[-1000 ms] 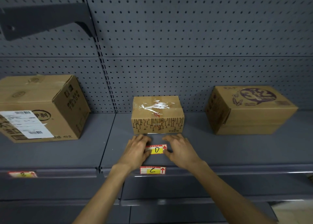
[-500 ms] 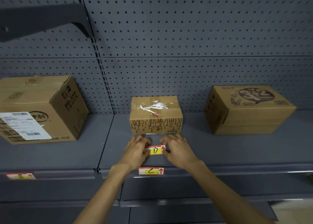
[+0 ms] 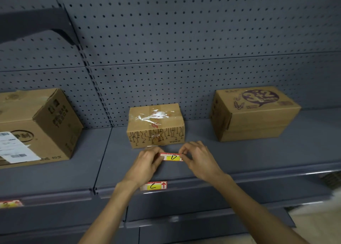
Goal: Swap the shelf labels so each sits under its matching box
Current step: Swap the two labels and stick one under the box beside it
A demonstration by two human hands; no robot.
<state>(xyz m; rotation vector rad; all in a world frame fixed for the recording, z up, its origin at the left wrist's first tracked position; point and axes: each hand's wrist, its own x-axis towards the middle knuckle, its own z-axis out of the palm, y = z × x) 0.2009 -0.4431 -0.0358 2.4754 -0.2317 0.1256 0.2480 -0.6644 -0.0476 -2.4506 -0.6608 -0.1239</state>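
Head view looks down on a grey shelf (image 3: 239, 151) backed by pegboard (image 3: 184, 41); both hands meet just in front of the small middle box (image 3: 156, 125), above the shelf's surface a little back from its front edge. Left hand (image 3: 145, 163) has its fingers curled, pinching the left end of the label marked D (image 3: 170, 157); right hand (image 3: 198, 159) is likewise curled, thumb and fingertips closed on the label's right end; the label is stretched level between them, whether touching the shelf I cannot tell. Set in the front-edge rail directly below, the label marked C (image 3: 155, 186) shows a red arrow; its left end is hidden by the left wrist. Toward the shelf's right end stands the box with purple print (image 3: 254, 114), well apart from the middle one; at the left end, on the neighbouring shelf section, sits the large box with a white shipping sticker (image 3: 36, 127); a third, blurred label (image 3: 10, 203) sits in the rail below it.
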